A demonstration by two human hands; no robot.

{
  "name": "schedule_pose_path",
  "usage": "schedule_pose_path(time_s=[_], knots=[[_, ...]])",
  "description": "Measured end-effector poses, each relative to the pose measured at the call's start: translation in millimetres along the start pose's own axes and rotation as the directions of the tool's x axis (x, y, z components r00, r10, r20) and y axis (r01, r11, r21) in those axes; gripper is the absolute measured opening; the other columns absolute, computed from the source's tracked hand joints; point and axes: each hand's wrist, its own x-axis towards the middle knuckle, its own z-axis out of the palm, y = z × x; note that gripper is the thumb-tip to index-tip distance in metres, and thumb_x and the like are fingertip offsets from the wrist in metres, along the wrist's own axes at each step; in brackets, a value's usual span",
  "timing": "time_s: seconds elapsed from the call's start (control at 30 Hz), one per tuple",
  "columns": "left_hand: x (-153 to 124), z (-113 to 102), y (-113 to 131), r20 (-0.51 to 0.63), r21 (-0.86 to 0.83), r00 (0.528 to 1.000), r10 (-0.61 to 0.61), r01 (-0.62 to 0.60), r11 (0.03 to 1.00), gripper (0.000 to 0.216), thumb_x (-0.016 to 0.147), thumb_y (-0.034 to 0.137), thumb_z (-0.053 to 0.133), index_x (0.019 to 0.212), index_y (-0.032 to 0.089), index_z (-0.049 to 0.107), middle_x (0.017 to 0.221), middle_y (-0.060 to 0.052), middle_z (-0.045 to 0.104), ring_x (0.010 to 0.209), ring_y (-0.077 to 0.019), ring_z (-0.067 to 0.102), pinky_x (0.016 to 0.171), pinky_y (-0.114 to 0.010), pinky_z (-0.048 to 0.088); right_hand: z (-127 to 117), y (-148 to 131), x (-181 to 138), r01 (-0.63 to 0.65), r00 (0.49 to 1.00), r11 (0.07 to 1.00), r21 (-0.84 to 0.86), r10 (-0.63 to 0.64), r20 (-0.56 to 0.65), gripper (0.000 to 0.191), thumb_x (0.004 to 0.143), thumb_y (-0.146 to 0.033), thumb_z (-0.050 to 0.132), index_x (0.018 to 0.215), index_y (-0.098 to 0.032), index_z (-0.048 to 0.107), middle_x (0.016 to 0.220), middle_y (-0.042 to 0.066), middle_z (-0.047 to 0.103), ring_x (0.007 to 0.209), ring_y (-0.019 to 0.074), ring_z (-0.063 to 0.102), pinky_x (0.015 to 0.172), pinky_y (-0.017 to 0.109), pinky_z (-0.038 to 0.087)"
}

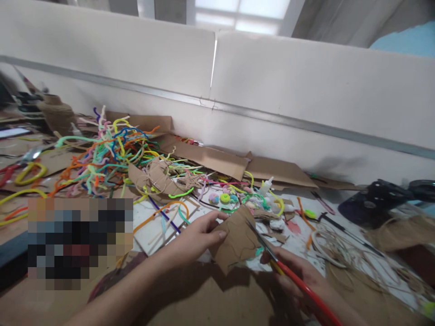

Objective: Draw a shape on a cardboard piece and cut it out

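Note:
My left hand (207, 231) grips a small piece of brown cardboard (234, 240) by its left side, thumb on top. Curved lines run across the cardboard's face, and its lower edge is jagged. In my right hand (295, 271) is a pair of scissors (263, 240) with red and yellow handles. Their blades point up and left and lie at the cardboard's right part; whether they have cut into it there I cannot tell. The fingers of my right hand are partly hidden by the handles.
Colourful pipe cleaners (108, 154) are heaped at the left. Cardboard strips (204, 156) lie along the white partition (306, 90). A glue bottle (267, 185) and pompoms (224, 198) sit beyond my hands. Tangled twine (336, 253) and a black glue gun (377, 194) are at the right.

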Motion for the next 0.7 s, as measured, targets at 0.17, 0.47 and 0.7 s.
schedule_pose_path(time_s=[0.17,0.47,0.7], knots=[[2.3,-4.1,-1.4,-0.011,0.014,0.999,0.032,-0.032,0.999,0.036,0.084,0.04,0.077,0.111,0.021,0.065,0.105,-0.006,0.073,0.095,-0.0233,0.065,0.081,-0.031,0.047,5.7,-0.6,0.2,0.045,0.998,0.998,0.032,-0.044,-0.056,0.058,0.077,-0.076,0.078,0.106,-0.026,0.081,0.081,0.002,0.069,0.066,0.0184,0.058,0.062,0.027,0.048],[-5.3,3.3,7.0,0.092,0.036,0.995,-0.027,0.024,0.999,0.04,0.085,0.043,0.077,0.116,0.02,0.067,0.105,-0.006,0.074,0.093,-0.0227,0.066,0.08,-0.032,0.046,3.3,-6.6,2.8,0.136,0.991,0.989,-0.056,-0.135,0.022,0.06,0.08,-0.078,0.073,0.111,-0.026,0.079,0.077,0.001,0.063,0.064,0.0185,0.055,0.061,0.028,0.049],[-3.9,-0.3,6.3,0.08,0.051,0.996,-0.026,0.022,0.998,0.038,0.084,0.04,0.076,0.116,0.02,0.069,0.112,-0.01,0.074,0.102,-0.0268,0.066,0.089,-0.036,0.048,4.0,-3.8,0.1,0.103,0.993,0.993,0.055,-0.107,0.059,0.053,0.081,-0.071,0.079,0.108,-0.025,0.08,0.093,0.005,0.076,0.086,0.026,0.071,0.077,0.032,0.058]])
